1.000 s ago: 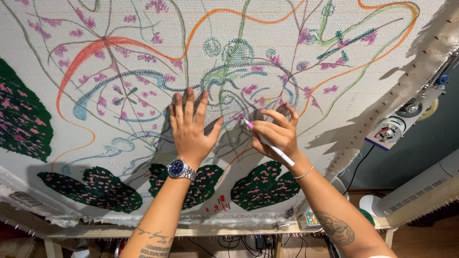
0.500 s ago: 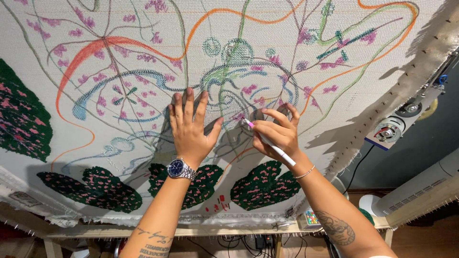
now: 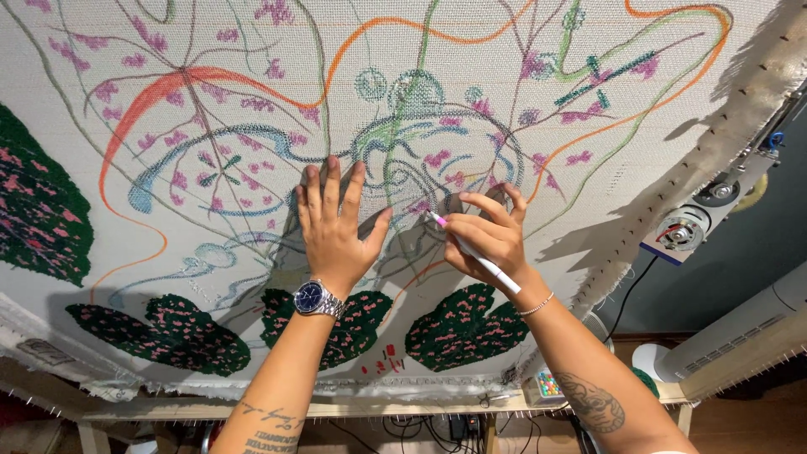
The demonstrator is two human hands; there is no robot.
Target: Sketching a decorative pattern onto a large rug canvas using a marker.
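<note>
Head view: drawing step in hand. Left hand point(image 3: 334, 231) lies spread flat on the off-white woven cloth point(image 3: 126, 50) stretched over a wooden frame point(image 3: 353, 409), bracing it. Right hand point(image 3: 487, 240) pinches a white marker with pink tip point(image 3: 472, 250), tip touching the coarse weave beside blue and green sketched curves. Next stroke likely needs steady pressure. Tufted dark green patches point(image 3: 461, 328) sit below.

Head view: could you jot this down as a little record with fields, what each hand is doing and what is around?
Surface: stretched white cloth with coloured line drawings
Left hand: flat on the cloth, fingers spread
Right hand: holds a white marker, pink tip at the cloth
Wrists: watch, thin bracelet
Tufted areas: dark green patches with pink flecks
Support: wooden frame
</note>
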